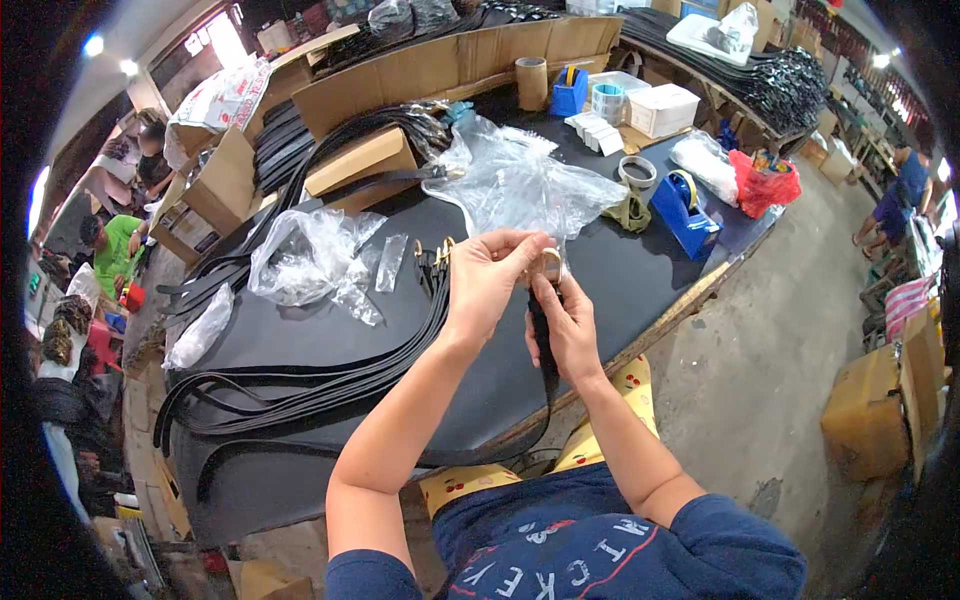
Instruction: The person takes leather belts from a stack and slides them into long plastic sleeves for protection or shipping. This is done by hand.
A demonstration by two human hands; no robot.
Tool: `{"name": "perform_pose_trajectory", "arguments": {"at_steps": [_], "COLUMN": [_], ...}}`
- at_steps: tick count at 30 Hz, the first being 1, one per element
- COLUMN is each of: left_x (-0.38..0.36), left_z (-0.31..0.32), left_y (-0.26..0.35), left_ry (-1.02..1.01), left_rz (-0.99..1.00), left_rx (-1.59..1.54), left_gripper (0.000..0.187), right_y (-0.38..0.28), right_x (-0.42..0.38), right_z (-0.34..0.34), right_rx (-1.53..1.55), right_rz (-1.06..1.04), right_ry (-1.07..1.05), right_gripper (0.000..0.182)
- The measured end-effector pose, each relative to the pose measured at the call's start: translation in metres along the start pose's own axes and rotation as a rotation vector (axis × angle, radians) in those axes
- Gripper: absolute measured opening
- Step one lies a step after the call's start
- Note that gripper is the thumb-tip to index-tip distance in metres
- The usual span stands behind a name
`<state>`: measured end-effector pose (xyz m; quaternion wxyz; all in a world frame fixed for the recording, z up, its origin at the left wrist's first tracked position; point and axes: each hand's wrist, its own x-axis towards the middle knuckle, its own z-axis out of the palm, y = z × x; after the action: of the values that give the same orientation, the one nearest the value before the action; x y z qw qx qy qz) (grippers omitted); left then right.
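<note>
Near the table's front edge, both hands meet at the buckle (551,262) of a black belt (541,335). My left hand (487,283) pinches at the buckle from the left, with clear plastic showing by the fingertips. My right hand (566,325) is closed round the belt just below the buckle. The belt's strap hangs down over the table edge and curves left. Left of my hands lies a bundle of black belts (330,390) with gold-coloured buckles (436,256). Clear plastic bags (520,170) are spread on the black tabletop (400,335) beyond the hands.
A blue tape dispenser (686,218), a tape roll (637,172), a white box (662,110) and a red bag (762,183) sit at the right. Cardboard (450,70) lines the back. A person in green (118,252) is far left; another person (897,190) is far right.
</note>
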<state>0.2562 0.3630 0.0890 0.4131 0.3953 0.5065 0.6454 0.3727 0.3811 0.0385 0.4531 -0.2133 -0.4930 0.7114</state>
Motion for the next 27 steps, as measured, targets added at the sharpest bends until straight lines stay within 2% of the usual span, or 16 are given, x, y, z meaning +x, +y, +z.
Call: {"name": "perform_pose_trajectory", "arguments": {"at_steps": [3,6,11,13,16,18,20,23,27], "left_x": [-0.008,-0.021,-0.038,-0.041,-0.049,-0.059,-0.067,-0.075,-0.079], "left_z": [-0.014,-0.028,-0.056,-0.074,-0.104,-0.119,-0.130,-0.139,-0.151], "left_y": [0.003,0.010,0.022,0.031,0.045,0.054,0.059,0.062,0.063], "left_ry": [0.046,0.054,0.214,0.316,0.392,0.341,0.333,0.333,0.234], "left_rz": [-0.003,0.014,0.061,0.099,0.107,-0.023,-0.045,-0.065,-0.110], "left_rx": [0.090,0.112,0.135,0.071,0.033,0.175,0.208,0.249,0.206], "left_gripper": [0.024,0.028,0.028,0.026,0.026,0.025,0.025,0.028,0.030], "right_y": [0.001,-0.002,-0.012,-0.012,0.017,0.023,0.025,0.025,0.026], "right_x": [0.003,0.006,0.005,-0.002,-0.022,-0.027,-0.030,-0.031,-0.030], "right_z": [0.004,0.012,0.033,0.036,0.038,0.047,0.057,0.064,0.066], "right_rx": [0.034,-0.056,0.116,0.179,0.219,0.246,0.154,0.122,0.100], "right_rz": [0.071,0.166,0.327,0.507,0.506,0.515,0.430,0.385,0.377], "right_ry": [-0.047,-0.123,-0.307,-0.408,-0.494,-0.489,-0.374,-0.378,-0.391], "right_gripper": [0.022,0.025,0.028,0.031,0.027,0.024,0.018,0.017,0.017]}}
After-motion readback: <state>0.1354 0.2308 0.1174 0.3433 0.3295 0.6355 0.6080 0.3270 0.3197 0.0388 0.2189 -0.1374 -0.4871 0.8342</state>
